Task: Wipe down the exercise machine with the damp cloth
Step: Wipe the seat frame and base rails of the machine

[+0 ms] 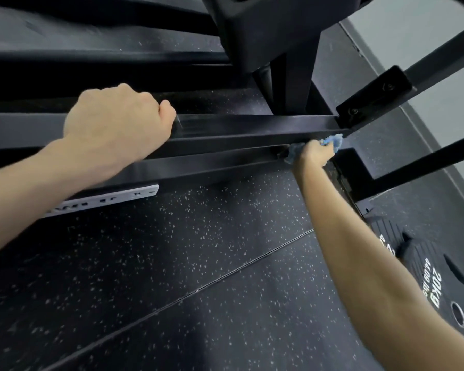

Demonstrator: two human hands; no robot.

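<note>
The exercise machine is a black steel frame; its long square bar (252, 127) runs left to right across the middle of the view. My left hand (115, 121) grips this bar from above, fingers curled over its far edge. My right hand (312, 153) reaches under the bar's right end, near a bolted bracket (373, 97), and holds a crumpled blue cloth (334, 141) against the lower frame. Most of the cloth is hidden by my fingers.
Speckled black rubber flooring (172, 263) lies below. A black 20 kg weight plate (437, 279) rests at the right. Diagonal frame bars (439, 57) rise at the upper right beside a grey wall (413, 22). A silver label plate (99, 200) sits on the lower rail.
</note>
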